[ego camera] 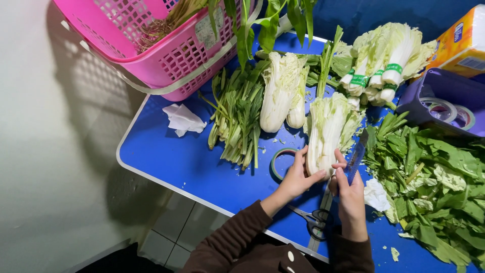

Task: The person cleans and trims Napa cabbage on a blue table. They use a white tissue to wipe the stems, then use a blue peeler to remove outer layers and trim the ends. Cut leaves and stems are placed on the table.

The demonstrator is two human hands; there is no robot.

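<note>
- The left hand [298,178] is wrapped round the lower left side of a napa cabbage [326,126], its fingers curled against the pale stalks and its thumb reaching under the base.
- The right hand [348,194] grips the same cabbage at its base from the right, with the fingertips pressed to the stem end and the thumb up along the side; a strip of clear tape [356,154] rises from this hand along the cabbage's right edge.
- The cabbage lies on the blue table [166,151] with its stem end in the two hands and its leafy end pointing away from them.
- Just left of the left hand's fingers lies a roll of tape [280,163], flat on the table.
- Just below and between the two wrists lie scissors [313,220] with dark handles.
- Beyond the left hand, further from the person, lie two more napa cabbages [283,91] side by side, and to their left a bunch of green stalks [237,121].
- Further left of that bunch lies a crumpled white tissue [183,119], and beyond it a pink basket [151,45] holding greens.
- To the right of the right hand is a heap of loose green leaves [434,187].
- Beyond the right hand, well apart, lies a group of cabbages bound with green bands [386,60].
- Right of that group stands a purple box [444,101] holding tape rolls, with an orange packet [462,43] behind it.
</note>
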